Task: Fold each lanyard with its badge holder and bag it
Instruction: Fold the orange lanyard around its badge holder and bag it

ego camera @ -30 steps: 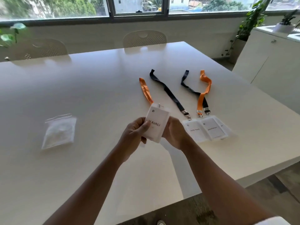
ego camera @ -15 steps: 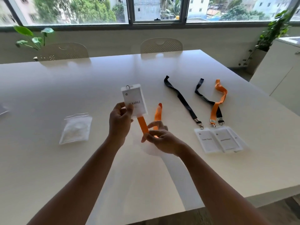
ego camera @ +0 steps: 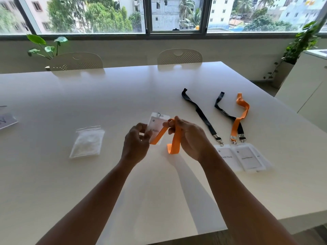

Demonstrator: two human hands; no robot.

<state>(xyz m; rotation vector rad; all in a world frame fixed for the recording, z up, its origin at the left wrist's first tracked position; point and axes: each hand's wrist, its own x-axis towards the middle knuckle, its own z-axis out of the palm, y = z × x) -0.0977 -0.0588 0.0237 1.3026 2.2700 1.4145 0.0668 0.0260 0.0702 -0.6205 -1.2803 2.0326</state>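
Observation:
My left hand [ego camera: 135, 145] pinches a clear badge holder [ego camera: 157, 125] with a white name card, held upright above the white table [ego camera: 159, 191]. Its orange lanyard [ego camera: 174, 140] runs across the card and loops down. My right hand [ego camera: 190, 137] grips that orange strap near the top of the loop. A stack of clear zip bags [ego camera: 87, 142] lies to the left of my hands. To the right lie two black lanyards [ego camera: 200, 112] and one orange lanyard [ego camera: 238, 119], clipped to overlapping badge holders [ego camera: 247, 157].
Two perforated chair backs [ego camera: 179, 56] stand at the table's far side under a wide window. A leafy plant [ego camera: 44, 47] is far left, another plant [ego camera: 299, 45] and a white cabinet [ego camera: 309, 82] at right. A flat card [ego camera: 6, 120] lies at the left edge.
My right hand rose and brought the orange strap up against the badge holder, forming a loop. The left hand shifted its hold lower on the holder. The camera tilted upward.

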